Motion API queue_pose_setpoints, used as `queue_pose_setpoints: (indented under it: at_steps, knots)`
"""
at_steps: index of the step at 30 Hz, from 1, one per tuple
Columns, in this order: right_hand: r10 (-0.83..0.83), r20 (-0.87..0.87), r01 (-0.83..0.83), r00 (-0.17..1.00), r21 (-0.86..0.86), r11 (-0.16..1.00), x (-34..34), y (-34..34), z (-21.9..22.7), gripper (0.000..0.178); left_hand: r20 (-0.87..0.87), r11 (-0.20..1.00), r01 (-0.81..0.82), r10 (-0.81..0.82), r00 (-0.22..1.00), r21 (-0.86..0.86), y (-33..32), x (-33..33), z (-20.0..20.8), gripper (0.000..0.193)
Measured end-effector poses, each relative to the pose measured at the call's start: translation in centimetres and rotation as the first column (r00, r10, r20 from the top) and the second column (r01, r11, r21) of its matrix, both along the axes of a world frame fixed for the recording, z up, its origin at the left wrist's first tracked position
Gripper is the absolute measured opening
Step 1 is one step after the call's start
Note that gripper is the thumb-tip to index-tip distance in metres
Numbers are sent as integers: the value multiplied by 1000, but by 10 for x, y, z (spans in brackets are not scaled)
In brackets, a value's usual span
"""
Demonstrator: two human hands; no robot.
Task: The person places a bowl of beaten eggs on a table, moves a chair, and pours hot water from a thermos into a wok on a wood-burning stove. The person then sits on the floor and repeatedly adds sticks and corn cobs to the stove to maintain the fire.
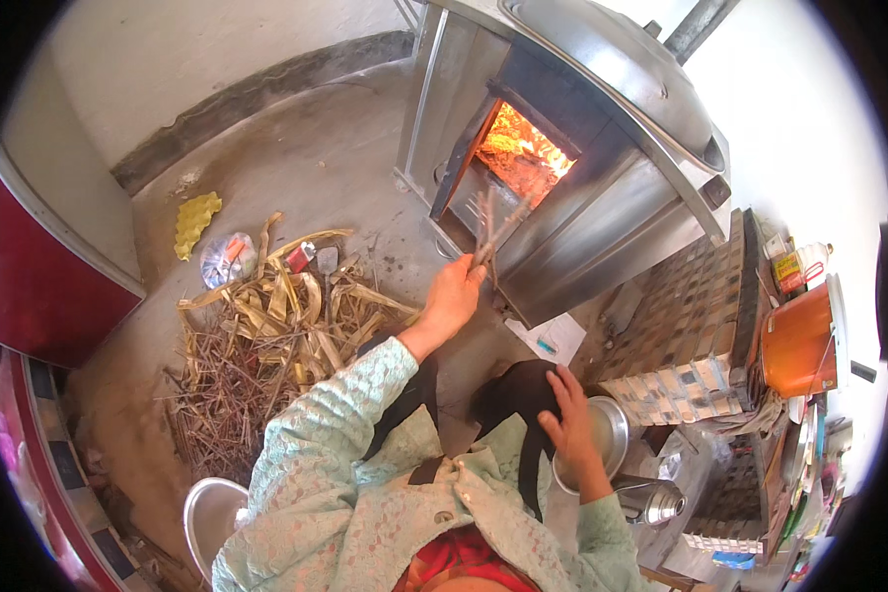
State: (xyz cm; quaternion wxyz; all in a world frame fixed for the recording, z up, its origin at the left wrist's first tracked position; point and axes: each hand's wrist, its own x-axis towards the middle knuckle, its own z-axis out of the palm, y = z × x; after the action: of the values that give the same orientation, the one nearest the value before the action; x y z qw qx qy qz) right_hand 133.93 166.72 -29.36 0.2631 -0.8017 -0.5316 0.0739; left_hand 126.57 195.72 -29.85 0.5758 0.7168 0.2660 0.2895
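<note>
My left hand (451, 299) is closed around a small bunch of twigs (490, 233), held out just in front of the stove's firebox. Flames and glowing embers (525, 156) fill the opening of the metal stove (582, 242), whose small door (461, 153) stands swung out to the left. The far tips of the twigs reach the lower edge of the opening. On my right knee rests my right hand (572, 424), fingers spread and holding nothing. A heap of twigs and dry husks (266, 365) lies on the floor to my left.
A large lidded pan (622, 59) sits atop the stove. To the right are a brick structure (681, 335), an orange pot (799, 340), a metal basin (607, 434) and a metal flask (651, 501). A white basin (207, 518) is at lower left; a red cabinet (44, 271) stands left.
</note>
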Motion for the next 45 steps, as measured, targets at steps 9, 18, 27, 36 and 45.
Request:
queue_pose_setpoints:
  at_steps: [9,18,27,36,45]
  knots:
    - [-95,-63,105,993,173,979,-7,-16,-27,67,-337,974,-104,168,926,201,38,93,1,27]
    - [-110,-50,117,993,163,980,10,-22,-33,59,-460,925,127,56,886,357,86,254,34,26]
    - [-78,-86,90,993,153,984,24,-13,-46,58,223,853,75,-218,950,517,96,228,-23,37]
    - [-86,-17,87,996,71,994,14,-19,-36,54,-248,927,-375,369,896,25,21,-150,-163,16]
    - [-126,-12,126,992,41,991,9,-11,-35,54,-661,645,-652,695,283,399,18,-316,-247,20]
